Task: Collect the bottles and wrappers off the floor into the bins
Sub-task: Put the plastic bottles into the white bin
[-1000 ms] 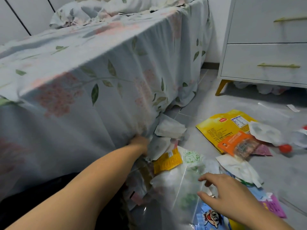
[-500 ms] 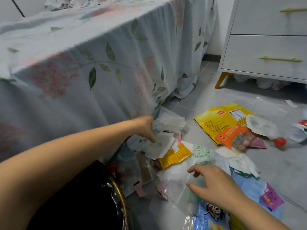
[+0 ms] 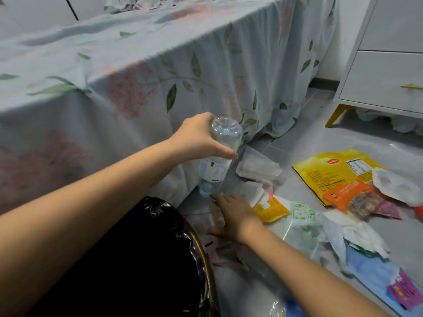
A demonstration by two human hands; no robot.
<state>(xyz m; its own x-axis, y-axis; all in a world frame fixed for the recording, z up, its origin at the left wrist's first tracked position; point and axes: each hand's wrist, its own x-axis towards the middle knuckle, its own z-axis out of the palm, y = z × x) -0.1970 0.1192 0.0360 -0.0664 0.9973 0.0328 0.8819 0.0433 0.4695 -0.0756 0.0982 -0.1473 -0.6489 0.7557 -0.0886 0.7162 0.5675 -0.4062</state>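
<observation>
My left hand (image 3: 199, 137) grips a clear plastic bottle (image 3: 217, 156) upside down, its blue cap pointing at the floor beside the bed. Just under the cap, my right hand (image 3: 233, 216) lies flat with spread fingers on a heap of clear wrappers (image 3: 229, 252). A bin lined with a black bag (image 3: 146, 259) stands at the lower left, close to both arms. More wrappers lie to the right: a small yellow packet (image 3: 271, 210), a large yellow bag (image 3: 336, 170), an orange packet (image 3: 352, 199) and white tissues (image 3: 258, 168).
A bed with a floral sheet (image 3: 137, 76) hanging to the floor fills the left and centre. A white drawer unit on yellow legs (image 3: 384, 81) stands at the right. Blue and purple packets (image 3: 389, 282) lie at the lower right on the grey tiled floor.
My left hand pulled a clear bottle out from the foot of the bed and lifted it. My right hand moved left onto the wrappers beside the bin.
</observation>
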